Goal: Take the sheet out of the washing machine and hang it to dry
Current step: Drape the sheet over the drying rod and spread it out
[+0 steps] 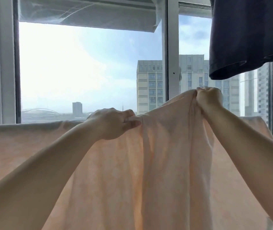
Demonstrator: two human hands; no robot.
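**Spreading the sheet along the rail, bunch still off to the right**

Filling the lower half of the view: the peach sheet point(157, 171), already out of the washer and draped over a horizontal line in front of the window point(82, 67). Lying flat and level along the top edge on the left, sagging into long vertical folds at the middle, rising to a gathered peak on the right. Running left to right across the view, then, with the unspread part at the right end.

Hanging above on the right, apart from the sheet: a dark shirt point(245, 39).

Reaching in from the lower right, the right hand point(208, 98), curled into a fist around the gathered peak of cloth and holding it above the level of the top edge. Reaching in from the lower left, the left hand point(114, 123), lower and nearer the middle, pinching the top edge between thumb and curled fingers just where the flat stretch is ending.

Judging from this: hanging mostly done, spreading remaining. Slack lying between the two hands, so probably calling for drawing the raised bunch further right and down, with the left hand anchoring the edge against sliding.
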